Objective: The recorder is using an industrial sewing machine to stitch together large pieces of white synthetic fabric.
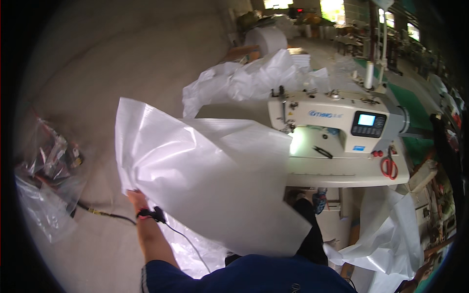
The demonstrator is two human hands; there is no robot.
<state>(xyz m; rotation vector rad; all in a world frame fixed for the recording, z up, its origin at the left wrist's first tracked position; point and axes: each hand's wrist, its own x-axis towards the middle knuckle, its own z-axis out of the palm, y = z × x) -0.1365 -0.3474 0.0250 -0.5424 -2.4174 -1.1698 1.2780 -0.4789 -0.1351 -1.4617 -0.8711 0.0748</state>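
- The big white sheet (234, 166) spreads out in front of the person. It covers the left end of the sewing table (342, 168), and its low corner hangs over the person's legs.
- The sheet's right side comes up near the bright light under the sewing machine (312, 115). I can't tell if any of it is under the needle.
- My guess at the step: getting the sheet in place by the machine.
- I think the next move calls for a flat sheet, with its edge lined up by the needle.
- The left hand (138, 199) is closed on the sheet's left edge, where the sheet bunches up. Its fingertips are hidden, but there looks to be little gap between them.
- The right hand (423, 271) is far off at the lower right, beside 1 more white piece (391, 237). It is dark and blurry there, so I can't tell how far open its fingers are, or if they hold anything.
- 1 pair of red-handled scissors (389, 167) and 1 small black snipper (323, 152) lie on the table.
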